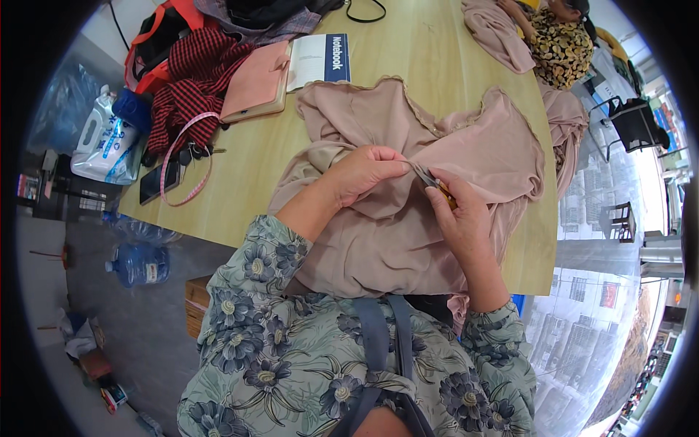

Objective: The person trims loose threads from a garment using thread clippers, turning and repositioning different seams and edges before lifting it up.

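A dusty-pink garment (364,240) with a beaded-looking trimmed edge is spread over the wooden table and down toward my lap. My left hand (368,173) pinches a bit of its cloth, thumb and forefinger pressed together. Close to those fingertips, my right hand (460,211) grips small thread snips (424,175) with dark metal blades and a yellowish handle. The blade tips point at the pinched spot. Whether they touch cloth or a thread is too small to make out.
On the left lie a pink notebook (255,80), a white-and-blue notebook (320,60), a tape measure (169,171), a phone (159,182) and red-black checked cloth (191,91). At the far right a person (559,44) handles similar pink fabric (495,33). A water jug (142,264) stands on the floor.
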Demonstrator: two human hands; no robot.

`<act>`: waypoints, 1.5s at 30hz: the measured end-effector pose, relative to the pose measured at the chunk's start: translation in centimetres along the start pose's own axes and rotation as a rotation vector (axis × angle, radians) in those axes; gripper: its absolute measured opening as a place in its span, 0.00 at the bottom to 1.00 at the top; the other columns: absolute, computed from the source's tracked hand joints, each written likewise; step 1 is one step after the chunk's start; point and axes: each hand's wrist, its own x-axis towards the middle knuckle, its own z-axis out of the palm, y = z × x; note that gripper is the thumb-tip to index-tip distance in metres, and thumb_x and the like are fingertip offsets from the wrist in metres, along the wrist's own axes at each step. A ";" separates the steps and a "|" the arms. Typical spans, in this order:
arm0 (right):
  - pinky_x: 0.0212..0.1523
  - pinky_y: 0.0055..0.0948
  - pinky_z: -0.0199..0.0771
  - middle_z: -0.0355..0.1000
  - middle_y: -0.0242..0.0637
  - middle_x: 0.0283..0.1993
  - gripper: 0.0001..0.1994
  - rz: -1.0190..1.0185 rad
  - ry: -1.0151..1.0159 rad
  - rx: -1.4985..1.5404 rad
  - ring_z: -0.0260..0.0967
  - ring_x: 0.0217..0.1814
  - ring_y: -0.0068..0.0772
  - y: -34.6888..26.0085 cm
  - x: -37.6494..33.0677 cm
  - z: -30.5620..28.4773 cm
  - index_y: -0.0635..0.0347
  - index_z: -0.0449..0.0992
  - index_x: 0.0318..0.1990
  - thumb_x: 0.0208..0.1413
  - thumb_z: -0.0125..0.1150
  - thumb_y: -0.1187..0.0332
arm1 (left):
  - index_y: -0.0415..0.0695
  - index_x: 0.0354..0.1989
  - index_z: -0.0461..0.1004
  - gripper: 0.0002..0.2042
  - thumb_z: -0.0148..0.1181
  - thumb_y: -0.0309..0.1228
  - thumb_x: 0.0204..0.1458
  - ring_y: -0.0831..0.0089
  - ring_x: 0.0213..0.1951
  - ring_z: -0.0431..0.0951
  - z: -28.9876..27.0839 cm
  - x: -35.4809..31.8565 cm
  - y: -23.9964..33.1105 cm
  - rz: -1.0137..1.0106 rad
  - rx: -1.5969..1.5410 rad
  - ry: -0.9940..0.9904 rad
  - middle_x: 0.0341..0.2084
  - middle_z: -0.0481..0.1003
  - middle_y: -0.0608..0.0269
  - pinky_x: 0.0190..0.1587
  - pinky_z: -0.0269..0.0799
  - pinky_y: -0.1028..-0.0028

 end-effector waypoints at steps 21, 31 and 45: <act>0.36 0.26 0.70 0.74 0.37 0.36 0.10 0.136 -0.041 0.170 0.72 0.36 0.36 -0.1 -0.2 0.2 0.57 0.75 0.40 0.50 0.59 0.67 | 0.39 0.37 0.74 0.08 0.58 0.29 0.50 0.89 0.28 0.69 0.2 -0.3 -0.2 0.006 0.089 -0.048 0.28 0.73 0.74 0.31 0.65 0.88; 0.32 0.30 0.69 0.73 0.37 0.31 0.10 -0.052 0.010 -0.091 0.71 0.32 0.39 -0.7 0.0 -0.4 0.53 0.75 0.40 0.49 0.59 0.65 | 0.42 0.35 0.76 0.07 0.57 0.31 0.51 0.91 0.25 0.65 0.6 -0.4 0.0 0.024 0.259 -0.035 0.24 0.71 0.78 0.26 0.58 0.89; 0.33 0.33 0.69 0.72 0.43 0.31 0.14 0.041 0.141 -0.027 0.70 0.32 0.45 1.1 -0.7 -2.2 0.56 0.73 0.43 0.50 0.59 0.63 | 0.44 0.31 0.76 0.06 0.57 0.28 0.45 0.73 0.25 0.70 -1.5 0.5 0.4 0.641 0.913 0.282 0.21 0.71 0.66 0.30 0.66 0.73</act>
